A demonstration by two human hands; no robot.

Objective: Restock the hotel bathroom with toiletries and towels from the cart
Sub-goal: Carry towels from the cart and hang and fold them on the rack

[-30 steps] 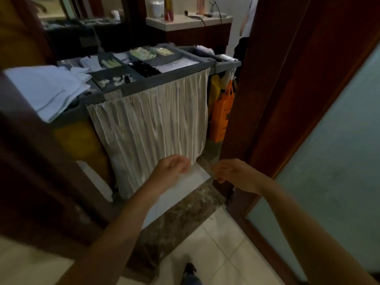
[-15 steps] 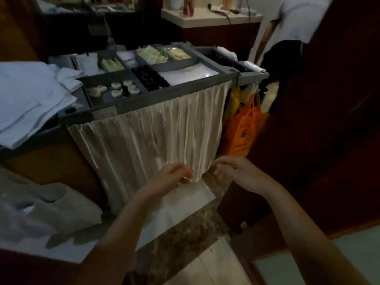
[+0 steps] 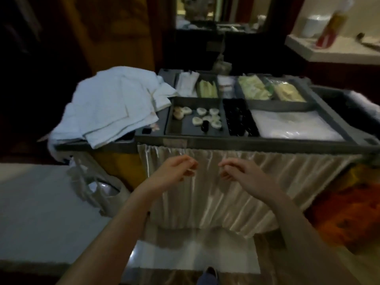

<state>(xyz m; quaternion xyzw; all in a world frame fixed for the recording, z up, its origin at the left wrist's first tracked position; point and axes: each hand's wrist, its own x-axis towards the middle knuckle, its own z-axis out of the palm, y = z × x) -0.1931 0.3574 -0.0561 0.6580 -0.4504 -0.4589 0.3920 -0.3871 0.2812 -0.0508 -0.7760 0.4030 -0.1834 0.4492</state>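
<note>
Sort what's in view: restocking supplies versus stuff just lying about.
For the job: cart tray, white towels, small round toiletries, green packets, yellow packets.
Just lying about: orange bag, plastic bag hanging left, spray can on the counter.

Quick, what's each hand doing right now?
Left hand: fingers loosely curled, holding nothing.
Right hand: fingers loosely curled, holding nothing.
</note>
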